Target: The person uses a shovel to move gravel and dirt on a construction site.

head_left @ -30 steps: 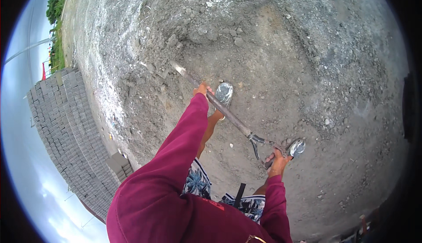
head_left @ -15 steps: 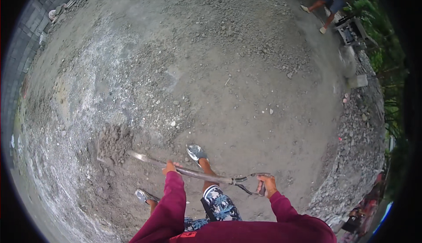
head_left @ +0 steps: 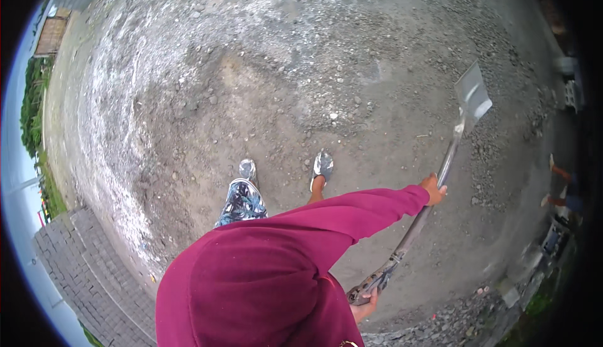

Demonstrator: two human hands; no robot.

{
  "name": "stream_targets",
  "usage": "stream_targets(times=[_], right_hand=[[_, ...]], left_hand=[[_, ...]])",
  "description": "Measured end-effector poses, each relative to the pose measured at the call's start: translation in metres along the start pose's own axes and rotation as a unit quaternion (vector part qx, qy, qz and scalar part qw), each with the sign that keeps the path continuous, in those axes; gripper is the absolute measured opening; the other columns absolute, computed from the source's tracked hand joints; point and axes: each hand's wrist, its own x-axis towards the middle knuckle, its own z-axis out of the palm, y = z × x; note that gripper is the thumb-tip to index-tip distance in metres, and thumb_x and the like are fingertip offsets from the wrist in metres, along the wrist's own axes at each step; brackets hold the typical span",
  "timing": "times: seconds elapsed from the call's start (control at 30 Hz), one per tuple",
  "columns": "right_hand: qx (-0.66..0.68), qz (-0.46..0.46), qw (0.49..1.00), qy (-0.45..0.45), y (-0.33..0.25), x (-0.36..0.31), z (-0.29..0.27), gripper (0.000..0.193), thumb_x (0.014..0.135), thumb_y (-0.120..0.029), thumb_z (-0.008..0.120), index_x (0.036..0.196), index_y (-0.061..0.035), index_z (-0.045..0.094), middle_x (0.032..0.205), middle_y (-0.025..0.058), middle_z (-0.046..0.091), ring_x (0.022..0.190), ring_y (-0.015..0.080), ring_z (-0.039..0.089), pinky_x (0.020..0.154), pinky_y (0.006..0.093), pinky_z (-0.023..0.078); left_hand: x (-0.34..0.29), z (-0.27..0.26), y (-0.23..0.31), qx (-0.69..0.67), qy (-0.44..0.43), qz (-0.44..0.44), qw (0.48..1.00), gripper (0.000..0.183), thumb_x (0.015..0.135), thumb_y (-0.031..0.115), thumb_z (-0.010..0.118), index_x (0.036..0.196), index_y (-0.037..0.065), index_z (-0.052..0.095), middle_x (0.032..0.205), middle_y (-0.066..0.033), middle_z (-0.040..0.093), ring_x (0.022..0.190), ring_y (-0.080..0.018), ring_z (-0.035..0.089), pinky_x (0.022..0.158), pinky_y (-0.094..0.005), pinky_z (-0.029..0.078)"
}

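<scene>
A long-handled shovel (head_left: pixel 414 227) slants across the right side of the view. Its flat square blade (head_left: pixel 472 92) is at the far end, held out over the gravel, and no soil shows on it. My left hand (head_left: pixel 433 189), reaching across my body in a maroon sleeve, is wrapped round the middle of the shaft. Low in the view, my right hand (head_left: pixel 364 306) is closed at the grip end, its fingers partly hidden by the handle. My shoes (head_left: pixel 321 165) stand apart on the dirt, left of the shovel.
Grey soil and loose gravel (head_left: pixel 282 64) cover the ground. Several stacks of grey blocks (head_left: pixel 94 265) stand at lower left. At the right edge are a person's legs (head_left: pixel 559 184), a dark crate (head_left: pixel 554 237) and a pale block (head_left: pixel 507 292).
The shovel has swung from the left to the far right, and the soil heaped on its blade is gone. My body has turned, with both hands still on the shovel.
</scene>
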Motion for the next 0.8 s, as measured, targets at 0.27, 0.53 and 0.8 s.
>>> stream_targets(times=[0.27,0.53,0.8], right_hand=[[-0.280,0.035,0.949,-0.142,-0.014,0.005,0.027,0.021,0.084,-0.016,0.058,0.104,-0.0123,0.058,0.053,-0.0023,0.044,0.046,0.0119,0.047,0.048,0.0319,0.043],[-0.382,0.122,0.851,-0.338,0.139,0.005,0.153,0.052,0.084,-0.011,0.058,0.134,-0.0140,0.041,0.056,-0.0013,0.043,0.043,0.0119,0.044,0.043,0.0324,0.041],[-0.421,0.128,0.839,-0.319,0.275,0.011,0.170,0.051,0.082,-0.006,0.058,0.131,-0.0104,0.043,0.057,-0.0003,0.042,0.042,0.0134,0.043,0.042,0.0336,0.043]], left_hand=[[-0.108,-0.127,-0.241,-0.306,0.278,-0.271,0.869,0.036,0.083,0.027,0.057,0.086,-0.008,0.051,0.061,-0.0126,0.062,0.054,-0.0225,0.063,0.051,-0.0346,0.051],[-0.161,-0.286,-0.379,-0.509,0.437,-0.275,0.689,0.036,0.081,0.020,0.059,0.094,-0.013,0.054,0.075,-0.0175,0.064,0.060,-0.0274,0.065,0.052,-0.0406,0.055],[-0.177,-0.327,-0.425,-0.667,0.440,-0.154,0.581,0.026,0.078,0.016,0.066,0.093,-0.001,0.053,0.070,-0.0108,0.059,0.061,-0.0238,0.062,0.052,-0.0390,0.055]])
